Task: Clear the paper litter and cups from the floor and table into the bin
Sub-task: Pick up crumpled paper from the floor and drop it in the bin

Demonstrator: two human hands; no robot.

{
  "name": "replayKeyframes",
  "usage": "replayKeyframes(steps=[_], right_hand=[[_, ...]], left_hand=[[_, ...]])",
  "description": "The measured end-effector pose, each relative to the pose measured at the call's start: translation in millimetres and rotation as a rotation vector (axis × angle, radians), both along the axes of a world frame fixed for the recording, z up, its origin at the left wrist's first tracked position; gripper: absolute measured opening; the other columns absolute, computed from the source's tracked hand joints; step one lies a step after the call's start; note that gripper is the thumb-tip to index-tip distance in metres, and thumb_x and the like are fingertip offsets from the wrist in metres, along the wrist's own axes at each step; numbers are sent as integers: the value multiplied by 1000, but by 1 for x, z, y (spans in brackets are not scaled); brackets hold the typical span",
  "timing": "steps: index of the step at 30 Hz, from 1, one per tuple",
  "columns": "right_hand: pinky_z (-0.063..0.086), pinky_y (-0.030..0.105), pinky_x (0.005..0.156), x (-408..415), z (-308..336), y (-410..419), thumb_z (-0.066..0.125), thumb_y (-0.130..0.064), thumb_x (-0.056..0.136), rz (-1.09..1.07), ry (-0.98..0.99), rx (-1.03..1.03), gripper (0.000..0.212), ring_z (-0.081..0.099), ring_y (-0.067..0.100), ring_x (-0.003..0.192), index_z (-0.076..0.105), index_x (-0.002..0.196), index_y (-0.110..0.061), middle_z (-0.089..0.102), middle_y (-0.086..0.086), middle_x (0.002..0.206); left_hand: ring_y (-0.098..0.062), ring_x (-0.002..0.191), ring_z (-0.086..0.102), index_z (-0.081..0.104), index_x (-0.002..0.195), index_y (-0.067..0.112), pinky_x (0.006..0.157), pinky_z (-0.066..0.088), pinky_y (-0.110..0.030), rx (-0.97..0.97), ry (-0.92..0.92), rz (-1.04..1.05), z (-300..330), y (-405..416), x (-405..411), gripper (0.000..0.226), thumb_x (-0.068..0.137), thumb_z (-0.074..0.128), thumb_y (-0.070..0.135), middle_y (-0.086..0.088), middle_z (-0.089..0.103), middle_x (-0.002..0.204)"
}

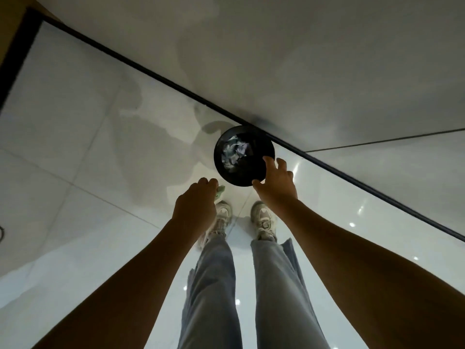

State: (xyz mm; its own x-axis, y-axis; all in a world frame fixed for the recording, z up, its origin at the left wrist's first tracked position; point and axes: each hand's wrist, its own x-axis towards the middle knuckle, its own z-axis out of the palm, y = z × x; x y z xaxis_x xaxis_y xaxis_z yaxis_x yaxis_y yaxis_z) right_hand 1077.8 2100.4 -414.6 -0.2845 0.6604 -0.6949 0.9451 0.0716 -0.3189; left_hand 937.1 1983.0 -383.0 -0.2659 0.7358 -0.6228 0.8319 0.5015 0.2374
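A round black bin stands on the pale tiled floor against the wall's dark baseboard, with crumpled white paper inside it. My right hand reaches over the bin's near rim, fingers spread and relaxed, holding nothing. My left hand hangs to the left of the bin with its fingers curled round a small pale green piece of litter, of which only an edge shows past the knuckles.
A dark baseboard runs diagonally along the wall behind the bin. My two feet in light sneakers stand just short of the bin. Glossy floor tiles stretch to the left and right.
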Motion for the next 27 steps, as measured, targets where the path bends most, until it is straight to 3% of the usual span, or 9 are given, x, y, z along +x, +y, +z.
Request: replayKeyframes(steps=[9,14,16,20,27], right_hand=[[43,42,101,25,7,-5,58,-25,93,-161,8,3,65,34,34,136,26,149,-24,22,8,155],[43,41,101,40,16,-5,57,-26,93,-195,14,25,64,36,33,136,26,149,-24,23,7,156],[43,41,101,44,20,-7,57,-26,93,-211,11,27,63,37,32,135,26,149,-24,24,7,155],[42,41,102,50,30,-20,57,-24,92,-258,12,-7,64,36,32,134,27,148,-23,25,7,154],[42,41,105,73,53,-53,59,-26,92,-369,14,-6,64,37,32,133,28,148,-23,28,6,154]], left_hand=[[-24,117,52,40,136,15,84,47,-30,131,-65,-181,-23,71,9,45,92,50,11,-7,50,128],[-31,131,38,30,143,17,95,46,-42,-62,-42,-248,-32,104,20,60,92,59,32,-10,38,143],[-32,135,33,34,140,15,96,45,-42,-67,14,-326,-28,104,22,56,93,54,37,-12,38,143],[-29,126,43,45,132,12,95,46,-38,31,24,-447,-9,91,26,40,96,47,30,-10,48,132],[-24,117,48,45,129,13,94,43,-34,104,15,-679,20,73,51,37,96,43,31,-7,51,127]])
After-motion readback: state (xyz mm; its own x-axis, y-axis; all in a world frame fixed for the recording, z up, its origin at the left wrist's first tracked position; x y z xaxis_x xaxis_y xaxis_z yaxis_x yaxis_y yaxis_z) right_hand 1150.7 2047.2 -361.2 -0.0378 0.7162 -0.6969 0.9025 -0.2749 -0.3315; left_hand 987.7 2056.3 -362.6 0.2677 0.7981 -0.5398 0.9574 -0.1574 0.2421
